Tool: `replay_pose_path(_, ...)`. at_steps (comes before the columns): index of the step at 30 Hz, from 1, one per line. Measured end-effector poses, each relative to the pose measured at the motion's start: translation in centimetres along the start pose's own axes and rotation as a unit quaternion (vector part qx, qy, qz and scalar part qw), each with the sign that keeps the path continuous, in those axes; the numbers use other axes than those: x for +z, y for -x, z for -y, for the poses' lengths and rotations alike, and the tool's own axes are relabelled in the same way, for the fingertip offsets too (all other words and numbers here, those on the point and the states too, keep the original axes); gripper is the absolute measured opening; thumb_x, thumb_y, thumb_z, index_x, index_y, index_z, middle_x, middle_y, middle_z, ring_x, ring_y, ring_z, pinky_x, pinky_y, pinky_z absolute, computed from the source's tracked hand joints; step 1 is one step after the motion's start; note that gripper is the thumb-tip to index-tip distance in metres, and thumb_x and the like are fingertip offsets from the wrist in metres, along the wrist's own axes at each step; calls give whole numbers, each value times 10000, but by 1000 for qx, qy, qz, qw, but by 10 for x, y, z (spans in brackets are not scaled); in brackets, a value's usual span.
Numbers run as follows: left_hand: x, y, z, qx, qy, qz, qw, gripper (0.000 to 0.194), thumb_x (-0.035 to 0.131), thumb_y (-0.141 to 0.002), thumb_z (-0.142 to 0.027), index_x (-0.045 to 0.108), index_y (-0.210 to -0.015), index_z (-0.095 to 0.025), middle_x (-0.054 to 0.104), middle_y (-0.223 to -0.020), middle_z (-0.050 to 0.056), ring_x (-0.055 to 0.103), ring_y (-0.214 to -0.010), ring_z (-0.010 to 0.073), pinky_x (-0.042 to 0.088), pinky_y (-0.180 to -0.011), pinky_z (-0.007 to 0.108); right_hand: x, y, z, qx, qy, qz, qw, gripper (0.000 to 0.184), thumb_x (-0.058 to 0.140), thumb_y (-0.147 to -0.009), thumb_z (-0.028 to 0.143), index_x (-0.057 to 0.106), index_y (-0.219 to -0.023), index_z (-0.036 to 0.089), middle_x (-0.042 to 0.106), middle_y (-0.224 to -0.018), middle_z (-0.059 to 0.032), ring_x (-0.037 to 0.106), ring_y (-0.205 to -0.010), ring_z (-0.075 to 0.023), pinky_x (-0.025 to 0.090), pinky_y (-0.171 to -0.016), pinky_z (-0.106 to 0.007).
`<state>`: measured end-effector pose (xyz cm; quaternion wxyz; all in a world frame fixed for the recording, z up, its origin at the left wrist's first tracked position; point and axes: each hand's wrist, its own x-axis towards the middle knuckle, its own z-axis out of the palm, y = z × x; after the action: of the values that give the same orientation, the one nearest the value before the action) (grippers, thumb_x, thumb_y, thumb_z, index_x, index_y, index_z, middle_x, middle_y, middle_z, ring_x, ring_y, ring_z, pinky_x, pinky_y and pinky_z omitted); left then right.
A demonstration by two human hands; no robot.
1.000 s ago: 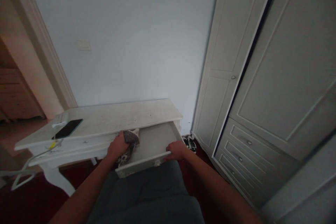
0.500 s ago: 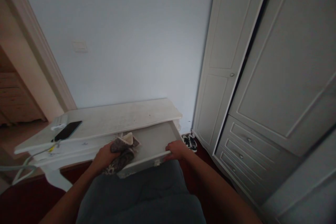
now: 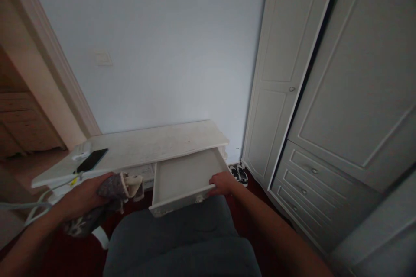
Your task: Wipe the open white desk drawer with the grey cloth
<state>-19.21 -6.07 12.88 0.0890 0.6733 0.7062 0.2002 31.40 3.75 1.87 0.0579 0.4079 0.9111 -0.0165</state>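
My left hand (image 3: 86, 197) is closed around a bunched grey-brown patterned cloth (image 3: 112, 188) with a pale lining, held in the air left of the drawer. A white drawer (image 3: 185, 175) stands pulled out from the white table (image 3: 156, 140); its bare inside shows. On the drawer's front edge, near its right corner, my right hand (image 3: 222, 183) grips the panel with the fingers curled over the rim. The drawer's small knob (image 3: 199, 199) lies just left of that hand.
A dark phone (image 3: 92, 160) and a pale cable (image 3: 42, 203) are at the table's left end. A grey padded seat (image 3: 175, 233) is below the drawer. Black-and-white shoes (image 3: 239, 174) stand by a tall white wardrobe (image 3: 276, 117) on the right.
My left hand has carried the cloth out of the drawer and to the left, uncovering the drawer's left side. My right hand stays on the front edge.
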Motion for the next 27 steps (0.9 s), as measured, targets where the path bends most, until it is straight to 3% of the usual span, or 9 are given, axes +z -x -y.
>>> replay_pose_path(3, 31, -4, -29, 111, 130, 70, 983, 572, 762, -646, -431, 711, -1201, -304, 775, -1226, -45, 683, -1178, 282, 486, -1072, 353, -3, 2, 1, 6, 5, 0, 1000, 670, 544, -862, 834, 773, -1075, 241, 781, -1057, -121, 739, -1013, -327, 550, -803, -374)
replay_pose_path(5, 65, -13, -49, 122, 186, 85, 971, 641, 738, -653, -444, 690, -1266, -260, 754, -1279, 27, 665, -1218, 308, 481, -1104, 390, -4, 2, 2, 9, 8, 2, 1000, 681, 534, -856, 849, 777, -1064, 248, 784, -1036, -116, 744, -996, -323, 551, -795, -369)
replay_pose_path(8, 111, -28, -74, 104, 153, 69, 980, 618, 741, -583, -460, 725, -1151, -217, 762, -1197, 86, 682, -1152, 337, 504, -1076, 427, -4, 3, 2, 12, 10, 5, 1000, 689, 534, -846, 860, 780, -1052, 250, 785, -1025, -116, 748, -982, -322, 554, -791, -367)
replay_pose_path(11, 131, -35, -91, 96, 84, 74, 989, 626, 798, -533, -481, 725, -1094, -212, 740, -1164, 108, 679, -1127, 342, 524, -1040, 429, -4, 3, 2, 12, 11, 8, 1000, 674, 551, -849, 843, 779, -1059, 245, 784, -1031, -121, 744, -992, -325, 553, -804, -371)
replay_pose_path(15, 127, -33, -106, 100, 6, 129, 987, 648, 855, -501, -435, 711, -1099, -232, 716, -1188, 108, 693, -1080, 339, 551, -977, 421, -5, 3, 3, 9, 9, 10, 1000, 656, 535, -874, 823, 778, -1072, 246, 782, -1062, -123, 738, -1014, -322, 550, -816, -372)
replay_pose_path(19, 123, -27, -109, 94, 16, 123, 988, 661, 801, -515, -313, 703, -1167, -269, 720, -1252, 89, 682, -1152, 343, 536, -1010, 414, -7, 5, 4, 10, 9, 8, 1000, 647, 545, -875, 814, 776, -1074, 244, 783, -1059, -122, 739, -1010, -318, 547, -821, -367)
replay_pose_path(23, 118, -20, -96, 90, 31, 78, 992, 772, 688, -498, -221, 668, -1268, -255, 707, -1344, 78, 646, -1258, 334, 486, -1097, 396, -7, 6, 4, 10, 8, 1, 1000, 648, 547, -871, 818, 773, -1083, 249, 781, -1068, -114, 738, -1012, -313, 544, -825, -364)
replay_pose_path(27, 88, -11, -64, 75, 6, 53, 996, 781, 668, -554, -298, 624, -1334, -291, 714, -1356, 55, 647, -1268, 333, 501, -1060, 399, -6, 5, 4, 8, 6, -2, 1000, 642, 559, -862, 821, 773, -1070, 252, 780, -1072, -109, 738, -1013, -311, 544, -825, -364)
